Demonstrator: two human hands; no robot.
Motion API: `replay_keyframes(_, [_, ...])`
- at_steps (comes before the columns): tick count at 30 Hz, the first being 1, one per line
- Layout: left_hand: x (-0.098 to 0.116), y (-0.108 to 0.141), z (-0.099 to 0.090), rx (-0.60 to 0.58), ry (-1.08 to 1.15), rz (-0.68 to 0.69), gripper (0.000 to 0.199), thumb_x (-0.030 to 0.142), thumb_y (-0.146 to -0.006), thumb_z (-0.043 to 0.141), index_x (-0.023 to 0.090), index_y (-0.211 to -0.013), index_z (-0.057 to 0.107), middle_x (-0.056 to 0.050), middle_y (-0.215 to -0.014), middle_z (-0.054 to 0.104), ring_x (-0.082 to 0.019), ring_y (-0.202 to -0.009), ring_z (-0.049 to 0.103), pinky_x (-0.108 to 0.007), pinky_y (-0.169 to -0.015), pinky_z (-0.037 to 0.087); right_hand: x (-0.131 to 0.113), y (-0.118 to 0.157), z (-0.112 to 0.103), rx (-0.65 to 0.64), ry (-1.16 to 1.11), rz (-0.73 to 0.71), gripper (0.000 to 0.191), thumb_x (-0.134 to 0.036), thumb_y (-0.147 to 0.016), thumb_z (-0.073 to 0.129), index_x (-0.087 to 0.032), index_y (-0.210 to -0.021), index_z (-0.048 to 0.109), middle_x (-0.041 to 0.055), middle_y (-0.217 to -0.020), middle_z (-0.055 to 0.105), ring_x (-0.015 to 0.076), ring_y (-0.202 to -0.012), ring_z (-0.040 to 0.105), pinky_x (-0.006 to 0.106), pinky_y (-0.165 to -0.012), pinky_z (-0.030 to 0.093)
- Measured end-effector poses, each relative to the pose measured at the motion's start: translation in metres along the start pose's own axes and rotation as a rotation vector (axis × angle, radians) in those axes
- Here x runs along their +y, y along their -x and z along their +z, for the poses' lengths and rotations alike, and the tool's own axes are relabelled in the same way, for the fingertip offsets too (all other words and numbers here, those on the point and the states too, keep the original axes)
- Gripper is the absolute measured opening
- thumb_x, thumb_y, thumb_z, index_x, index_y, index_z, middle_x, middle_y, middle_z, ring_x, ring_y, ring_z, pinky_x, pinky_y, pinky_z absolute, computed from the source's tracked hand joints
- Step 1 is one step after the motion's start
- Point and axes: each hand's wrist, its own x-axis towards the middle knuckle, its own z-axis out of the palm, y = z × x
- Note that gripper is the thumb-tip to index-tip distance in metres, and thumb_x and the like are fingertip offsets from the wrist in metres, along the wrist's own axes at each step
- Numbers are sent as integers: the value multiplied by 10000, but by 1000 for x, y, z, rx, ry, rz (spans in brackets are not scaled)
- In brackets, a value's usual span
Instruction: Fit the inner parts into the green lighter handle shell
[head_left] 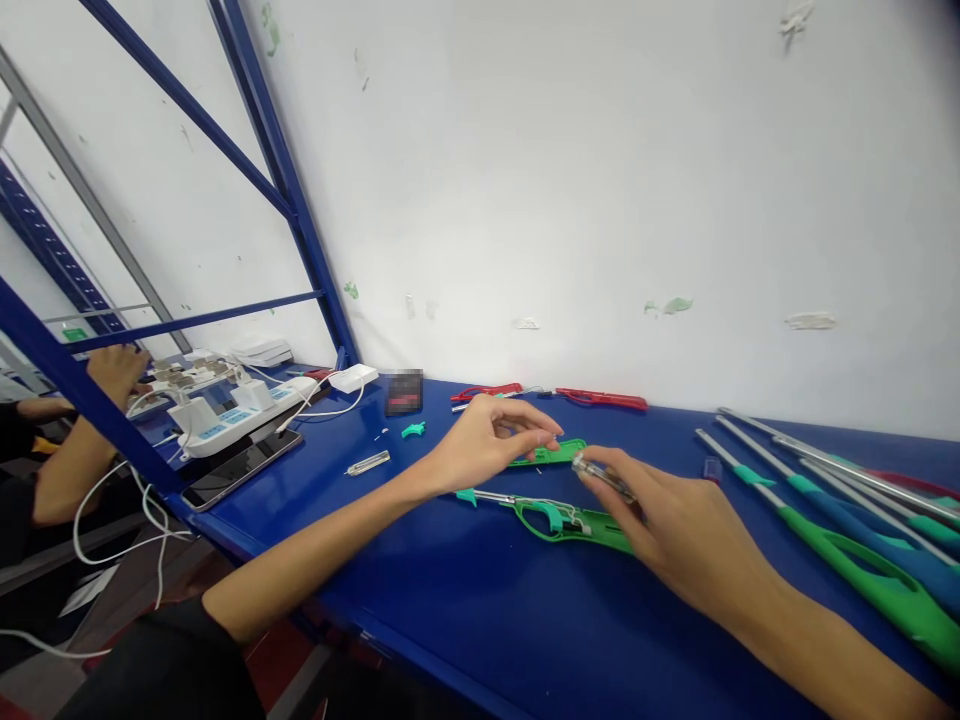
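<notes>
Thumb and fingers of the right hand (667,500) were closed around a slim, clear tube with a pale tip (606,480), held above the smooth blue table (450,620). The grip ran along the tube's length and left its tip bare toward the left hand (484,440), presumably so that end could be seen and reached. The left thumb and forefinger were drawn narrowly together just beside it; whether they pinched anything small could not be told.

Under the left fingertips lay a green plastic half-shell (551,454), partly hidden. Nearer the front edge rested a green plastic handle shell with a teal trigger and metal rod (604,530), open side up, which probably kept its loose inner parts seated and in view. A second clear tube (368,463) and a small teal plastic piece (413,430) lay toward the left edge, apart from the shells, perhaps as spares kept handy. Red plastic shells (600,399) sat along the back edge, apparently clear of the hands' working space. Long metal-rodded tools with green and blue plastic handles (896,608) crowded the right edge, rods toward the back edge, likely grouped to save room.
</notes>
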Motion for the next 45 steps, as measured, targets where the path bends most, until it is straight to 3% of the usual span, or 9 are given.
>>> replay_keyframes(6, [-24, 0, 10, 65, 105, 13, 303, 414, -1067, 654, 152, -1216, 678, -67, -1098, 720, -176, -879, 711, -360, -801, 635, 5, 1, 5, -37, -6, 55, 243, -345, -1057, 664, -167, -1222, 667, 27, -1014, 710, 112, -711, 662, 242, -593, 582])
replay_keyframes(10, [-33, 7, 18, 48, 146, -12, 303, 416, -1057, 670, 148, -1197, 682, -62, -1079, 722, -176, -873, 711, -363, -805, 635, 8, 2, 8, -6, -5, 48, 264, -346, -1057, 664, -183, -1264, 664, 49, -1092, 719, 139, -799, 697, 276, -659, 616])
replay_keyframes(19, [-27, 9, 26, -23, 181, -59, 278, 411, -1054, 676, 138, -1102, 696, -49, -1024, 724, -173, -866, 712, -359, -803, 631, 10, 0, 2, 31, 7, -51, 208, -322, -1064, 652, -192, -1223, 682, 39, -1062, 724, 121, -765, 682, 256, -643, 605])
replay_keyframes(45, [-24, 12, 31, -47, 330, -191, 271, 405, -1052, 681, 134, -1061, 683, -17, -924, 691, -118, -701, 641, -263, -644, 580, 1, 0, -2, 52, 16, -79, 179, -309, -1062, 658, -185, -1186, 690, 23, -1008, 722, 100, -702, 657, 225, -590, 576])
